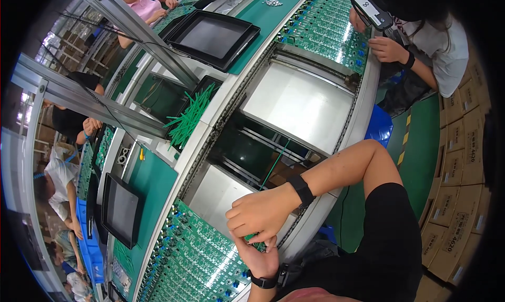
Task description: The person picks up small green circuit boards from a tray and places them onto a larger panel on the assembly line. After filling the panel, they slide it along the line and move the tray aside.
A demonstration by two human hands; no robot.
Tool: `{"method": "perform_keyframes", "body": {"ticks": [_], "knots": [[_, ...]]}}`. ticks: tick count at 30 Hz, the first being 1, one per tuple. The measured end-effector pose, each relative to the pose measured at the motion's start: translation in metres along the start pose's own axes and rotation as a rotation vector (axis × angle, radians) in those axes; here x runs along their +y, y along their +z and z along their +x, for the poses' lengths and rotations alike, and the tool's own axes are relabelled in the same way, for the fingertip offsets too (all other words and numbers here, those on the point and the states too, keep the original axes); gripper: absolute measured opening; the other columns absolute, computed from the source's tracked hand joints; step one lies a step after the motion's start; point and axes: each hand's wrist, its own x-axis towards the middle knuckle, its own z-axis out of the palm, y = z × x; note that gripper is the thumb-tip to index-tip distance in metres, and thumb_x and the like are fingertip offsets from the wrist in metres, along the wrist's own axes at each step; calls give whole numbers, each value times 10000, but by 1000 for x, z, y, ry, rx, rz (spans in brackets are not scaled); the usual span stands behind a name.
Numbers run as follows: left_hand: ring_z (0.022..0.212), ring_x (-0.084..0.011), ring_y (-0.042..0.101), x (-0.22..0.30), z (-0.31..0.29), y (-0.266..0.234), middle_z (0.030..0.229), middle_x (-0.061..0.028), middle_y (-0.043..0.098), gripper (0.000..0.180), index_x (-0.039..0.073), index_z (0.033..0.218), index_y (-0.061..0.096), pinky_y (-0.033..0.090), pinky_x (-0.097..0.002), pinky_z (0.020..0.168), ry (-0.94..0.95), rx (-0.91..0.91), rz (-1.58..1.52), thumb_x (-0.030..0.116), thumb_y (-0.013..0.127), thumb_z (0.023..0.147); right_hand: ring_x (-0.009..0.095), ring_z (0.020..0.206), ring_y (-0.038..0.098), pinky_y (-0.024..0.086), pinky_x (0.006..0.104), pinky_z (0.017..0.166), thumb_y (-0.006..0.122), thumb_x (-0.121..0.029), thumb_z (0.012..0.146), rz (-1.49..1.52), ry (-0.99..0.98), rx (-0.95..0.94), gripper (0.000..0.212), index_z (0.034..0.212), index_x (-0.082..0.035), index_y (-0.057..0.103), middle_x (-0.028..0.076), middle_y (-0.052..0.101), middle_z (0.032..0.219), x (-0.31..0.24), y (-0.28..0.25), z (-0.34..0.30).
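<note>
Left of the near board panel (pixel 200 254): black tray (pixel 121 210) on a green surface (pixel 153 180), well apart from both hands, little risk. Beyond the panel, loose green strips (pixel 190 115) heap untidily beside the line; a careless elbow could scatter some onto it. Panel itself lies on the conveyor, parts crowding its left edge; a dragged forearm could bend or unseat them. Over the panel's right side, right hand (pixel 256 213) and left hand (pixel 259 261) meet, fingers curled together; cannot tell whether they grasp anything, the right hand covers it. A small part could slip from such a cramped hold and get lost among the components. Just beyond the panel, a bare metal plate (pixel 216 189), then a dark gap (pixel 236 149): a piece flicked that way could drop through. Right wristband (pixel 301 190), beyond the panel and to its right, could snag if the line's edge moves.
</note>
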Motion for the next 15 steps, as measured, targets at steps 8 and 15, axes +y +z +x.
{"method": "perform_keyframes", "body": {"ticks": [8,15], "knots": [[519,-122,387,3,-4,18,791,42,477,169,208,860,444,262,-216,409,-37,21,-8,357,423,936,224,801,485,400,344,690,650,-243,763,270,142,-57,237,755,-73,486,49,478,775,3,-2,0],[528,-171,408,2,0,7,823,1,510,179,171,852,427,285,-253,436,-60,-30,-122,324,380,931,229,816,490,402,344,720,649,-224,774,358,155,-43,247,760,-74,454,47,480,774,2,-3,1]]}}
